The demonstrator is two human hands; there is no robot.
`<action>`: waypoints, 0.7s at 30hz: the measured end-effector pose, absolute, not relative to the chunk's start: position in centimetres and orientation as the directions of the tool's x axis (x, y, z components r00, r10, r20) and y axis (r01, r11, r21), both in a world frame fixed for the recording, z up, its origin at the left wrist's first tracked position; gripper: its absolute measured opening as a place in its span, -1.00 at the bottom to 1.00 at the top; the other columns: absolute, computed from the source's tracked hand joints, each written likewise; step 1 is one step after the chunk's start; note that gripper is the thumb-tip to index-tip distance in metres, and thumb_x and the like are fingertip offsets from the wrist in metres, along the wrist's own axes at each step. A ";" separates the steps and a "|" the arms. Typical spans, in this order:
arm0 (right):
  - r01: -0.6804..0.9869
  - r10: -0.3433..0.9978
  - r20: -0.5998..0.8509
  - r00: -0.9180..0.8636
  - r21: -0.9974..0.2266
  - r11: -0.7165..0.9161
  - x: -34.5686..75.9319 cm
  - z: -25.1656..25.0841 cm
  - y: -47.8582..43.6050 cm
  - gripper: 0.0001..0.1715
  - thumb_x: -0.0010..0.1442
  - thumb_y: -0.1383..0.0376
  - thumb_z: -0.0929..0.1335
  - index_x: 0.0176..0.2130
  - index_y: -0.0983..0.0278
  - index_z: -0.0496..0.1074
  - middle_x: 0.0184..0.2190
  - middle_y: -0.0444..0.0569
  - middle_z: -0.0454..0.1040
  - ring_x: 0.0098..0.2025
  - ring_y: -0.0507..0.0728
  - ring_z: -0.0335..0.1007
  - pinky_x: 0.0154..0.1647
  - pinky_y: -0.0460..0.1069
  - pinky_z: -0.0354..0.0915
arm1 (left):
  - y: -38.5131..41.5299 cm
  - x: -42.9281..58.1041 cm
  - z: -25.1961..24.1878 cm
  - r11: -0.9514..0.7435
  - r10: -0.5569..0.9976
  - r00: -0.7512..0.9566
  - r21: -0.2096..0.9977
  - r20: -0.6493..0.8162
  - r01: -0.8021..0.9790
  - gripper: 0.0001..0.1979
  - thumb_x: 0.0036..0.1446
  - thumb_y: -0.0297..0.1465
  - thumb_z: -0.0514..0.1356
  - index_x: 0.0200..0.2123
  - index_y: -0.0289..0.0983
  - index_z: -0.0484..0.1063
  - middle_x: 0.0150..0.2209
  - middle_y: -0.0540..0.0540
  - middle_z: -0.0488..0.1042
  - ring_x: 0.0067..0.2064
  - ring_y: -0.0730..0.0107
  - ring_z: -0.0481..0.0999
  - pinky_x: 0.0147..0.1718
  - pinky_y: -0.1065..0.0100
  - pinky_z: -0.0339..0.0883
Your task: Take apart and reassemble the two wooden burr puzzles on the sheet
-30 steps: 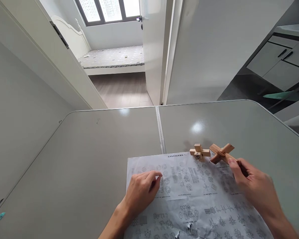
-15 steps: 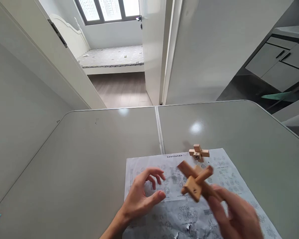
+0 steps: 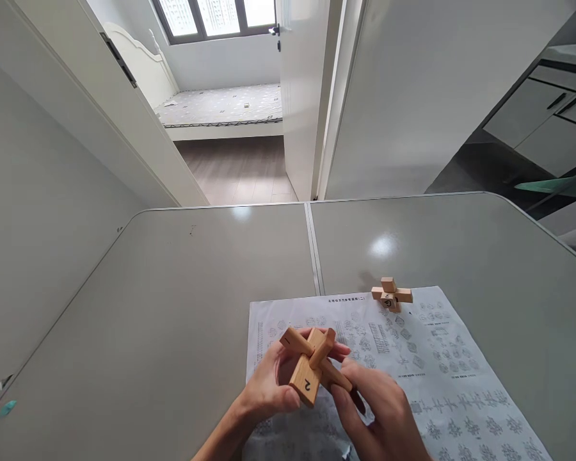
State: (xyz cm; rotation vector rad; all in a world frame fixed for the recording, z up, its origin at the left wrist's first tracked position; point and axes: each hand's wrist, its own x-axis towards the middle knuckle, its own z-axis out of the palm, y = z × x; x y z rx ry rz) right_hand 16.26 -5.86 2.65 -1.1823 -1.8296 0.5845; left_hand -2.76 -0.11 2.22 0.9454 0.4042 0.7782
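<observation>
A wooden burr puzzle (image 3: 312, 365) of crossed numbered bars is held above a printed instruction sheet (image 3: 427, 365) on the grey table (image 3: 173, 307). My left hand (image 3: 271, 387) cups it from the left, fingers wrapped round one bar. My right hand (image 3: 381, 416) grips a bar from the lower right. A smaller wooden cross puzzle (image 3: 392, 295) stands on the sheet's far edge, untouched.
The table has a seam (image 3: 315, 256) down its middle and rounded far corners. Beyond it an open doorway (image 3: 235, 128) shows a bedroom floor and bed. Dark cabinets (image 3: 537, 115) stand at the right. A small teal item (image 3: 7, 407) lies at the left edge.
My right hand picked the larger puzzle up from beside the small one and carried it left and toward me. My left hand rose off the sheet and closed on it.
</observation>
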 end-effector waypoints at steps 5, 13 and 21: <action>0.466 0.944 0.287 -0.162 -0.821 0.330 16.0 2.0 -6.0 -0.64 0.52 0.28 0.26 -0.38 0.17 0.24 -0.57 -0.19 0.30 -0.58 0.03 0.23 -0.50 -0.05 0.16 | -0.1 -2.8 2.1 0.312 0.753 0.658 0.866 0.026 -0.392 -0.16 0.06 0.16 0.45 0.23 -0.26 0.44 0.20 -0.43 0.55 0.19 -0.26 0.60 0.19 -0.17 0.42; 0.342 0.970 0.172 -0.171 -0.913 0.222 16.1 2.1 -6.0 -0.67 0.55 0.22 0.24 -0.26 0.21 0.44 -0.49 -0.12 0.40 -0.51 0.07 0.33 -0.48 -0.05 0.25 | -0.2 -3.0 0.9 0.266 0.774 0.633 0.891 0.030 -0.367 -0.12 0.03 0.12 0.49 0.27 -0.25 0.40 0.19 -0.40 0.54 0.23 -0.24 0.55 0.21 -0.12 0.42; 0.308 0.957 0.177 -0.230 -0.919 0.244 16.4 2.5 -6.1 -0.70 0.55 0.23 0.24 -0.23 0.20 0.44 -0.38 -0.05 0.52 -0.38 0.12 0.49 -0.34 -0.03 0.36 | -0.3 -2.6 1.4 0.233 0.806 0.589 0.881 0.063 -0.412 -0.14 0.01 0.12 0.50 0.23 -0.27 0.43 0.13 -0.40 0.57 0.10 -0.10 0.61 0.09 -0.04 0.50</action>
